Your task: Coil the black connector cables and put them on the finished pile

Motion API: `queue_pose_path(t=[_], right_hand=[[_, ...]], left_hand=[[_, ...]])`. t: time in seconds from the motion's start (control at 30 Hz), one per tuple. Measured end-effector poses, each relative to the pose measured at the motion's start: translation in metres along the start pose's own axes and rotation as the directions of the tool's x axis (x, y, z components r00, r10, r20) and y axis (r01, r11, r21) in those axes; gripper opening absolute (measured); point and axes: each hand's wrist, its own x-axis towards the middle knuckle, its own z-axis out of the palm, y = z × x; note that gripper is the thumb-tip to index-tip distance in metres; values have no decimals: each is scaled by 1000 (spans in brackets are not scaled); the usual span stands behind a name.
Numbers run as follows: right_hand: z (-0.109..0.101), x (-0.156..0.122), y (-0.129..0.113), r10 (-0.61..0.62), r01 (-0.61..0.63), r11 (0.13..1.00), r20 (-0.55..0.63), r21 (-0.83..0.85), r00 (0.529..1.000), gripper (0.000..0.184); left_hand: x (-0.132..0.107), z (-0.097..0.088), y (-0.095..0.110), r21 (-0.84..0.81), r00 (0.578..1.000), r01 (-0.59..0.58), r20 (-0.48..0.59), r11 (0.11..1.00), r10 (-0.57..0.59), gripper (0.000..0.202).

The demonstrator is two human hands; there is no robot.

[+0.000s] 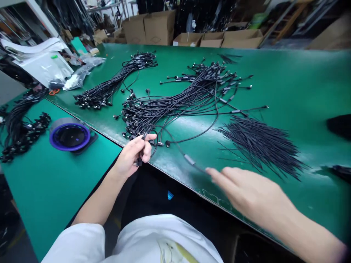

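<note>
A single black cable [175,144] with a grey sleeve runs between my two hands above the table's front edge. My left hand [137,149] is closed around its looped end, and a black connector pokes out under the fingers. Farther right, my right hand [244,186] pinches the other end near the grey sleeve; motion blurs it a little and its fingertips partly hide the cable end. Just beyond my left hand lies a large bundle of black cables [178,98] with connectors at both ends. Beyond my right hand is a pile of thin black ties [263,142].
A second cable bundle [117,82] lies farther back on the green table [290,80]. At left are a purple-rimmed round dish [70,137], more cables [22,120], orange-handled scissors [54,92] and plastic bags [82,73]. Cardboard boxes [149,29] stand behind the table.
</note>
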Motion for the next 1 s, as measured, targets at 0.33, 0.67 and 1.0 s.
queue_pose_path(t=[0.33, 0.67, 1.0], right_hand=[[-17, 7, 8, 89, -104, 981, -96, -165, 991, 22], [-5, 32, -23, -47, -6, 919, 124, 395, 991, 33], [55, 41, -43, 620, -374, 253, 147, 892, 771, 39]], left_hand=[[10, -7, 4, -200, 993, 12, -115, 980, -36, 12], [-12, 23, -33, 620, 949, -235, 314, 749, 37, 26], [-21, 36, -61, 206, 962, 18, 262, 978, -73, 27]])
